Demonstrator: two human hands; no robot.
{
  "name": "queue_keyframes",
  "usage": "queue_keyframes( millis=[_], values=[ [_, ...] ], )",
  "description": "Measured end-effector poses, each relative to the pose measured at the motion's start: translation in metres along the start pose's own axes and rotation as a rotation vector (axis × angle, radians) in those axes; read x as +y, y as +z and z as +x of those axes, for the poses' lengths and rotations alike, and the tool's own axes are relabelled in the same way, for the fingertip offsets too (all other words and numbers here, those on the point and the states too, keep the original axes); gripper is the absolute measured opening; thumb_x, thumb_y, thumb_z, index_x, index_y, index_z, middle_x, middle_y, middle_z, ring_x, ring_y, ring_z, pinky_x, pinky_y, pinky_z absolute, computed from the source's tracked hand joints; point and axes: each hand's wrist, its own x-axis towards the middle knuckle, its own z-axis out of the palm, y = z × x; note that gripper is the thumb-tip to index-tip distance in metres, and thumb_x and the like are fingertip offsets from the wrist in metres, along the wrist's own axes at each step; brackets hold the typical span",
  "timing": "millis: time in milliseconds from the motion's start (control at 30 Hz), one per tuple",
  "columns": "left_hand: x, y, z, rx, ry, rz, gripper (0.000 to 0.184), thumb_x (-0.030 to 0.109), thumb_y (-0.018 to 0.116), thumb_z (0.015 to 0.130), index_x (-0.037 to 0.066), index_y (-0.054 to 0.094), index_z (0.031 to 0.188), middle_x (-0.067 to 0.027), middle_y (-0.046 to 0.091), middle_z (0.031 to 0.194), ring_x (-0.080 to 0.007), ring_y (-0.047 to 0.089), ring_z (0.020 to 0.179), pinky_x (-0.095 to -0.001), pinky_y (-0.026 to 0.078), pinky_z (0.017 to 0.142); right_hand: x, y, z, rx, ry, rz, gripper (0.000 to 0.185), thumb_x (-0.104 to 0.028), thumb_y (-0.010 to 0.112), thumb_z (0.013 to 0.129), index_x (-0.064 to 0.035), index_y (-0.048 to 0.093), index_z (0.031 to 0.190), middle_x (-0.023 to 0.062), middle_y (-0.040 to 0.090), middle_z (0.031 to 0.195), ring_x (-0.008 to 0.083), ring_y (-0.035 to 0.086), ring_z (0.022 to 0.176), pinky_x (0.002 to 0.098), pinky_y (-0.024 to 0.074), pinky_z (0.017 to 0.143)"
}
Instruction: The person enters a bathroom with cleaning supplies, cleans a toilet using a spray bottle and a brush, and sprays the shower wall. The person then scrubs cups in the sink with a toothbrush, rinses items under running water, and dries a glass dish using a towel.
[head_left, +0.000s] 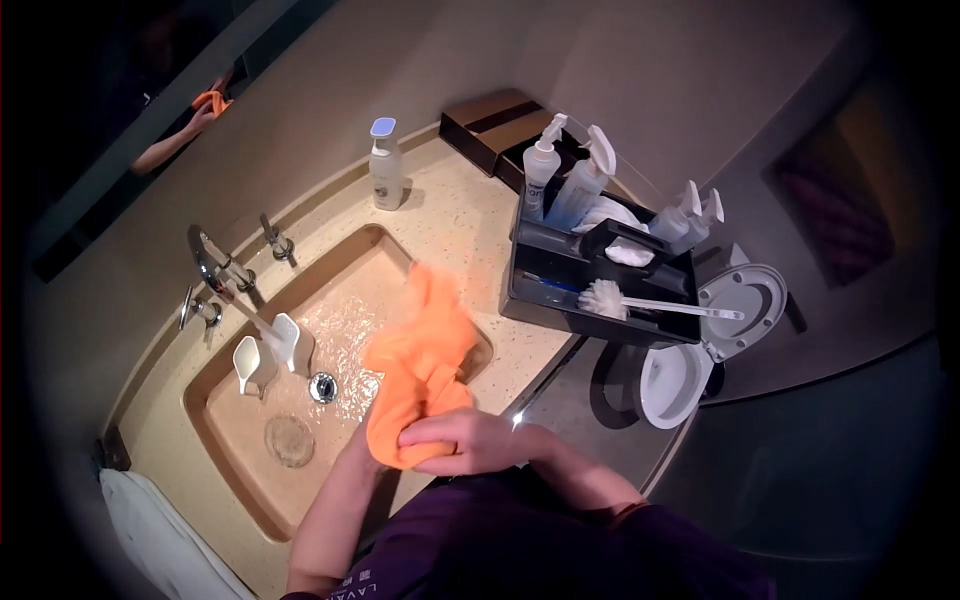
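Note:
An orange cloth (425,340) is bunched above the near right edge of the sink (205,400), its upper end blurred by motion. My right hand (465,440) grips the lower part of the cloth, fingers curled over it. The cloth covers my left hand, and only the wrist and forearm show below it. Water runs from the chrome faucet (208,262) into the sink. Two small white cups or scoops, one at the left (250,362) and one at the right (287,340), sit in the stream near the drain (323,388). A round, clear object (289,441) lies on the sink bottom.
A pump bottle (386,170) stands behind the sink. On the counter's right is a black caddy (600,322) with spray bottles, a white cloth and a brush (605,299). Behind it lies a brown box (490,125). A toilet (675,385) is at the right, a white towel (165,540) lower left.

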Motion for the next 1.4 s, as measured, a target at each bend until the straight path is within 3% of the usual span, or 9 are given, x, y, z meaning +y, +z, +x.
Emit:
queue_keyframes(
  millis=[200, 300, 467, 567, 767, 867, 1033, 1133, 1400],
  values=[
    [0.030, 0.002, -0.002, 0.291, -0.797, -0.973, 0.031, 0.017, 0.059, 0.077, -0.001, 0.046, 0.099, -0.0084, 0.050, 0.087, -0.0204, 0.048, 0.075, -0.0308, 0.041, 0.068, -0.030, -0.088, -0.035, 0.247, 0.560, 0.168, 0.042, -0.012, 0.060, 0.082, -0.0042, 0.051, 0.122, 0.0059, 0.061, 0.091, 0.0176, 0.059, 0.089, 0.0291, 0.0457, 0.078],
    [0.025, 0.001, -0.020, 0.538, -1.031, -1.421, 0.024, 0.008, 0.059, 0.080, -0.003, 0.049, 0.099, -0.0058, 0.053, 0.087, -0.0140, 0.051, 0.076, -0.0258, 0.043, 0.067, -0.011, -0.125, -0.049, 0.303, 0.298, -0.096, 0.065, -0.021, 0.067, 0.077, -0.0081, 0.039, 0.133, 0.0098, 0.055, 0.111, 0.0207, 0.053, 0.103, 0.0335, 0.0442, 0.086],
    [0.032, -0.004, -0.007, 0.219, -0.967, -1.027, 0.045, 0.032, 0.049, 0.089, 0.004, 0.044, 0.123, -0.0118, 0.054, 0.115, -0.0220, 0.053, 0.104, -0.0349, 0.043, 0.092, 0.016, -0.056, -0.016, 0.001, -0.008, -0.156, 0.075, -0.026, 0.072, 0.072, -0.0062, 0.034, 0.134, 0.0142, 0.047, 0.123, 0.0219, 0.046, 0.113, 0.0344, 0.0420, 0.092],
    [-0.015, 0.002, -0.014, 0.285, -0.690, -1.556, 0.046, 0.033, 0.045, 0.091, 0.001, 0.044, 0.123, -0.0123, 0.051, 0.121, -0.0232, 0.050, 0.110, -0.0375, 0.040, 0.096, 0.048, -0.045, -0.005, 0.025, 0.496, 0.207, 0.064, -0.022, 0.068, 0.075, -0.0028, 0.040, 0.129, 0.0104, 0.054, 0.114, 0.0167, 0.050, 0.107, 0.0314, 0.0427, 0.090],
    [0.002, -0.027, 0.023, 0.396, -1.023, -1.992, 0.053, 0.046, 0.033, 0.093, 0.006, 0.040, 0.126, -0.0097, 0.053, 0.121, -0.0233, 0.055, 0.104, -0.0359, 0.046, 0.089, 0.071, -0.063, -0.024, 0.702, 0.339, 0.308, 0.031, -0.016, 0.049, 0.090, 0.0004, 0.052, 0.116, 0.0078, 0.054, 0.115, 0.0154, 0.051, 0.107, 0.0296, 0.0399, 0.092],
    [-0.028, 0.013, -0.044, 0.216, -1.054, -1.762, 0.059, 0.051, 0.037, 0.091, 0.007, 0.038, 0.131, -0.0118, 0.048, 0.128, -0.0239, 0.050, 0.113, -0.0393, 0.040, 0.096, 0.072, -0.075, -0.024, 0.812, 0.165, 0.543, 0.033, -0.012, 0.051, 0.089, 0.0011, 0.048, 0.119, 0.0096, 0.056, 0.113, 0.0175, 0.054, 0.104, 0.0292, 0.0431, 0.090],
    [-0.049, 0.027, -0.176, 0.300, -1.173, 0.433, 0.038, 0.025, 0.063, 0.077, 0.005, 0.055, 0.108, -0.0152, 0.062, 0.092, -0.0239, 0.060, 0.081, -0.0337, 0.047, 0.069, 0.054, -0.094, -0.023, 0.667, 0.130, 0.494, 0.051, -0.026, 0.059, 0.080, 0.0033, 0.045, 0.119, 0.0121, 0.054, 0.112, 0.0201, 0.055, 0.101, 0.0303, 0.0453, 0.086],
    [-0.060, 0.011, -0.235, 0.265, -1.581, 0.196, 0.034, 0.025, 0.062, 0.078, 0.005, 0.055, 0.104, -0.0159, 0.061, 0.092, -0.0276, 0.060, 0.081, -0.0359, 0.047, 0.070, 0.056, -0.094, -0.012, 0.638, 0.209, 0.510, 0.055, -0.031, 0.062, 0.078, 0.0030, 0.046, 0.117, 0.0115, 0.054, 0.110, 0.0192, 0.055, 0.101, 0.0303, 0.0435, 0.089],
    [-0.121, 0.060, -0.224, 0.059, -1.024, 0.232, 0.038, 0.021, 0.053, 0.084, 0.005, 0.047, 0.117, -0.0167, 0.048, 0.119, -0.0300, 0.046, 0.111, -0.0381, 0.040, 0.089, 0.060, -0.054, 0.004, 0.649, 0.238, 0.555, 0.046, -0.028, 0.061, 0.078, 0.0020, 0.048, 0.111, 0.0111, 0.055, 0.107, 0.0183, 0.054, 0.098, 0.0294, 0.0431, 0.087]
  ],
)
